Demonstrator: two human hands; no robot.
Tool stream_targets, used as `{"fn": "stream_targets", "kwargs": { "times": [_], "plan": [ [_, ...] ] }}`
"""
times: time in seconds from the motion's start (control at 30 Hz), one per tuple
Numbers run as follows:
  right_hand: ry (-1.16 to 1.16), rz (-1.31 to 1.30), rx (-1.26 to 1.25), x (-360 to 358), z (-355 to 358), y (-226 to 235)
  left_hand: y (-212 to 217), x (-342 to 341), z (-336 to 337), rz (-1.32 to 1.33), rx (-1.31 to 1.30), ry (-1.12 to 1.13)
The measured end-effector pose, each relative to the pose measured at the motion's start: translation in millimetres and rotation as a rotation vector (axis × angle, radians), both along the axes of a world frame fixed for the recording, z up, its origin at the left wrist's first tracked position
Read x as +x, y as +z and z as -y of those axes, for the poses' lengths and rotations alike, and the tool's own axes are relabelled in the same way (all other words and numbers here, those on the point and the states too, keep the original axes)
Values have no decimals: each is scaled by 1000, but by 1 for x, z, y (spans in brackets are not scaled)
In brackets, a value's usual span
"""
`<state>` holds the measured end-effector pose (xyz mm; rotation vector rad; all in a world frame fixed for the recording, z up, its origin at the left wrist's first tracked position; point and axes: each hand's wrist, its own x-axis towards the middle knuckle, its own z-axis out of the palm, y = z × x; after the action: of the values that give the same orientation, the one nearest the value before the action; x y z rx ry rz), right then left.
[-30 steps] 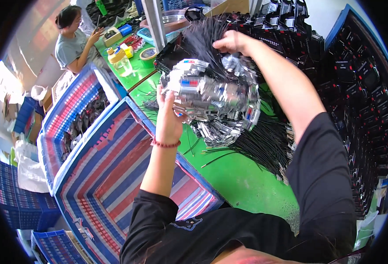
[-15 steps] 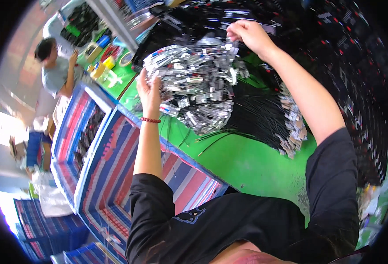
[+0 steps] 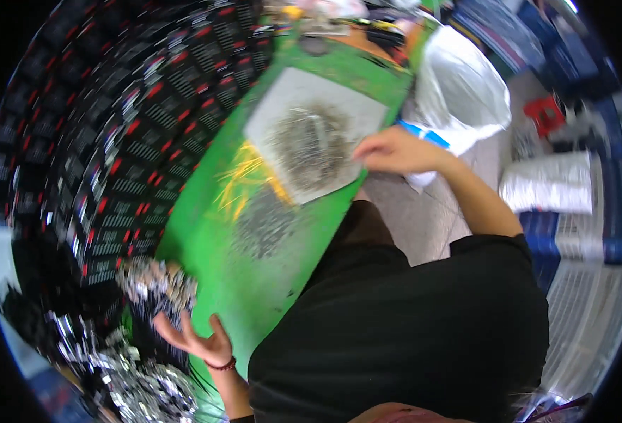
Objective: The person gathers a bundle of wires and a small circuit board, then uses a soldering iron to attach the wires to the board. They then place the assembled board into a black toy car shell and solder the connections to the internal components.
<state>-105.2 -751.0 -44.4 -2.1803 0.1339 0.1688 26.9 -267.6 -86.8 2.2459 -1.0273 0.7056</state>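
My left hand (image 3: pixel 197 342), a dark red bead bracelet at its wrist, is open with its fingers spread at the table's left edge. Beside it lies a bundle of black cables (image 3: pixel 159 285) with beige-and-silver ends, and a heap of shiny silver-tagged pieces (image 3: pixel 149 395). Over the table's right edge, my right hand (image 3: pixel 399 151) has its fingers drawn together; whatever they hold, if anything, is hidden. Close to those fingertips is a pale square sheet (image 3: pixel 360 109) with a dark smudged middle. Thin yellow strips (image 3: pixel 240 176) lie along the sheet's left side.
Black boxes with red marks (image 3: pixel 127 176) are stacked along the green table's (image 3: pixel 219 268) left side. A white sack (image 3: pixel 466 77) stands beyond the right edge, with a red stool (image 3: pixel 545 114) farther off. Tools (image 3: pixel 385 35) lie at the far end.
The view has swung right along the table. My left hand has come off the silver-tagged bundle and opened. My right hand has gone from beside that bundle to the pale sheet's edge.
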Motion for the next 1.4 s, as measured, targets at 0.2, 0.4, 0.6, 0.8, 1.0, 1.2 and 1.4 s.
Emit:
{"fn": "stream_targets", "kwargs": {
  "times": [0.2, 0.4, 0.6, 0.8, 1.0, 1.2, 1.4],
  "plan": [
    [-600, -147, -786, -147, 178, 34, -4, -10, 204, -164, 242, -551],
    [-459, -554, -716, -179, 345, -20, -37, -49, 344, -169, 522, -917],
    [-290, -1137, -826, -92, 414, -92, -32, -32, 362, -204, 537, -850],
    [-72, -1287, -744, -79, 462, -210, -2, 18, 301, -114, 431, -392],
    [-467, -922, -776, -147, 449, -353, 1, 34, 243, -69, 597, -103],
    [-719, -671, -974, -201, 455, -489, -15, 57, 257, -109, 651, -171],
    [-566, -964, -296, -128, 454, -360, -6, 63, 253, -78, 660, -180]
  ]
}}
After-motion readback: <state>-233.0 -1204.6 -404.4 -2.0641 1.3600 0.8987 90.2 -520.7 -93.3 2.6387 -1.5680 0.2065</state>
